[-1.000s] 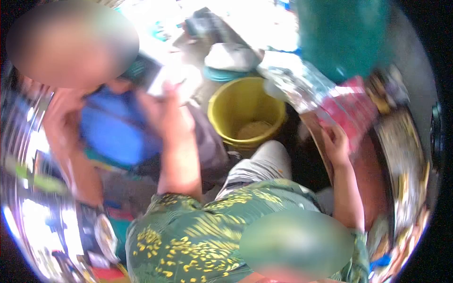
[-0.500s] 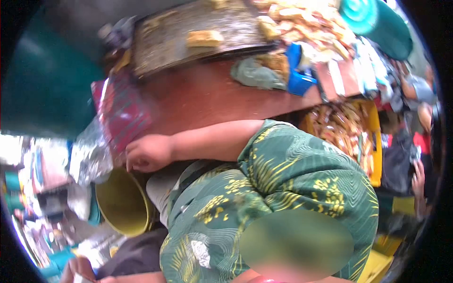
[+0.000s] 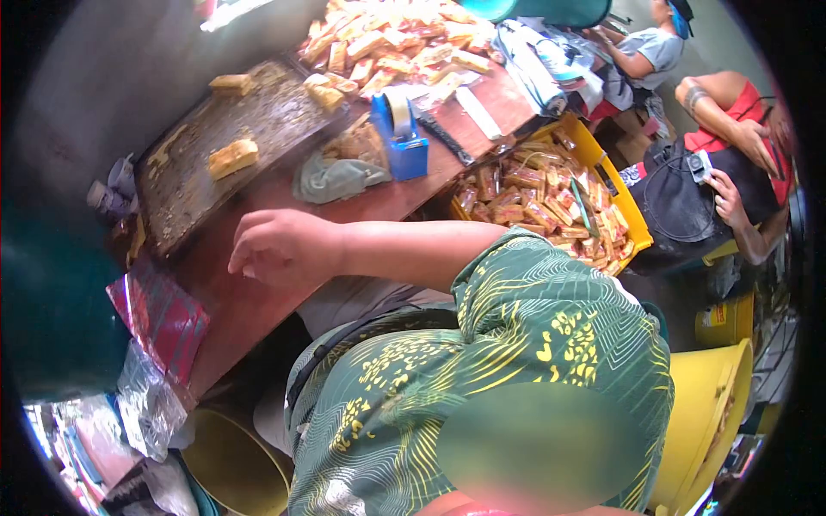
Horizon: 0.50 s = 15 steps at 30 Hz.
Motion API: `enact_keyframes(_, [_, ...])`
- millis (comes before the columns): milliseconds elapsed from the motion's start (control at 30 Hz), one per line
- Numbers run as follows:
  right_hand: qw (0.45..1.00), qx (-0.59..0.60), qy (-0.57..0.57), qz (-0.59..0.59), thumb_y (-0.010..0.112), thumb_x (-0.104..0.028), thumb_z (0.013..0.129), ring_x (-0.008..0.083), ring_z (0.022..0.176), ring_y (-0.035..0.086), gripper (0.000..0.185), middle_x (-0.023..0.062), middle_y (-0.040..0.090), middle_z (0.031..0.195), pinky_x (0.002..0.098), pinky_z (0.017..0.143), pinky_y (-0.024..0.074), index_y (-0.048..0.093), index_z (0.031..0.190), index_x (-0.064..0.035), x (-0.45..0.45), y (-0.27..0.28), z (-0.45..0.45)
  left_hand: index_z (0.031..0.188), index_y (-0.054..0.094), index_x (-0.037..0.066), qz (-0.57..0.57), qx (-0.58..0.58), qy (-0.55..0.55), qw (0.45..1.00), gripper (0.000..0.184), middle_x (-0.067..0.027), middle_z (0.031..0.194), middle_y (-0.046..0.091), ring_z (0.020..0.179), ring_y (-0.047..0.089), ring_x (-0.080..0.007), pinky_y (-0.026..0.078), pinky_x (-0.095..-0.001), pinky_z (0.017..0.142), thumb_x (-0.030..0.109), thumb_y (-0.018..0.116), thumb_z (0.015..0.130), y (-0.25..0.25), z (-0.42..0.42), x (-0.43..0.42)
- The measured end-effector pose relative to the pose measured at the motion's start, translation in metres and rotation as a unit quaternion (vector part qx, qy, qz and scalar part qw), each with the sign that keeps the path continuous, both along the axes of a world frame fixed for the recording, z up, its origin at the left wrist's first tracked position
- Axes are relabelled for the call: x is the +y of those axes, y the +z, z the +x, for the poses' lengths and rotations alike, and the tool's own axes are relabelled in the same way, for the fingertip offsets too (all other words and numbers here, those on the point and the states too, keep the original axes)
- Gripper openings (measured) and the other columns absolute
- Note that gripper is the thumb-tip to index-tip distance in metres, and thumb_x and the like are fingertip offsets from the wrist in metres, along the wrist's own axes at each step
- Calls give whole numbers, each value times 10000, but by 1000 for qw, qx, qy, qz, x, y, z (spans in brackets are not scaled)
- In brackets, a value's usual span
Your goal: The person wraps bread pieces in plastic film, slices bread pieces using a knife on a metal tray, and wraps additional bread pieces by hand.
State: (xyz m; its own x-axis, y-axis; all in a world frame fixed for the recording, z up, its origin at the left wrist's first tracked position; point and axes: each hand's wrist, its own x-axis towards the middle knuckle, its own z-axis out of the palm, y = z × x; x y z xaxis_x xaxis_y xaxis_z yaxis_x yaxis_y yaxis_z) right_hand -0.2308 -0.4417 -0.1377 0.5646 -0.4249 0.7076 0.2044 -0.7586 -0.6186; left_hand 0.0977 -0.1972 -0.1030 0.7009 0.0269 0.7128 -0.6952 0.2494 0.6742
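Observation:
My right hand (image 3: 280, 248) is raised above the reddish-brown table (image 3: 254, 288), fingers loosely curled, with nothing visible in them. Beyond it, a worn tray (image 3: 185, 193) bears a few bread-like pieces, one of them (image 3: 232, 159) in the middle. A blue tape dispenser (image 3: 409, 155) stands beside a grey-green cloth (image 3: 340, 179). Farther back lies a large heap of bread-like pieces (image 3: 391, 43). A yellow crate (image 3: 632, 211) holds many wrapped pieces beside the table. My left hand is out of view.
A red patterned plastic package (image 3: 159, 318) and clear plastic (image 3: 146, 404) hang at the table's left end, above a yellow bucket (image 3: 237, 464). Another yellow bucket (image 3: 697, 413) stands at right. A seated person (image 3: 748, 138) holds a small device by a black bag; another person (image 3: 650, 56) is behind.
The view has swung right, bringing the table, crate and people in. My right hand has moved from the red package to over the table. My left hand has left the view.

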Motion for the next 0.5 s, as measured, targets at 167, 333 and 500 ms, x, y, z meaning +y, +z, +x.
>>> enact_keyframes(167, [1000,-23,-22,-3,700,-65,890,266,872,669,156,95,648,984,353,732,570,723,1043,-79,-5,18,-27,1281,543,-45,4,-4,-9,1000,441,-188,1242,632,1110,654,-286,535,-456,980,162,689,920,-2,-6,-10])
enact_keyframes(333, [997,-58,-23,-51,698,-55,893,255,874,670,145,89,646,989,346,734,570,728,1033,-77,-6,19,-24,1284,541,-48,7,-12,-10,1000,452,-192,1242,632,1108,657,-285,535,-456,981,175,692,921,-1,-7,-11])
enact_keyframes(500, [999,-27,10,29,705,-75,887,268,895,671,139,92,651,995,363,780,574,737,1022,-88,0,15,-16,1288,539,-50,15,-21,5,1000,464,-195,1243,633,1107,659,-285,535,-455,982,188,695,921,7,-9,-6])
